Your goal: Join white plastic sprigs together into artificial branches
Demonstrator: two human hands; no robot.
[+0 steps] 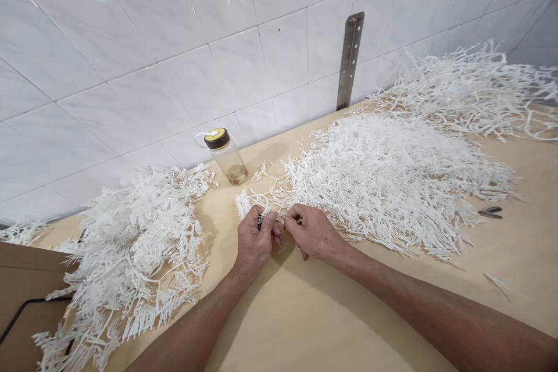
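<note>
My left hand (257, 238) is closed on a white branched plastic sprig (244, 203), whose fringed end sticks out beyond the fingers. Close beside it, my right hand (311, 229) has thumb and forefinger pinched together near the sprig's edge; what they grip, if anything, is too small to make out. Just past the right hand spreads a large heap of thin white strands (392, 174). Off to the left lies a pile of bushier white branched sprigs (148, 232). A few loose white twigs (272, 183) lie beyond my hands.
A clear bottle with a dark and yellow lid (229, 157) stands near the tiled wall. Small dark snips (490, 212) lie at the right heap's edge. More white stems (475, 93) are piled behind. A cardboard box (30, 296) is at left; a metal bracket (350, 61) is on the wall.
</note>
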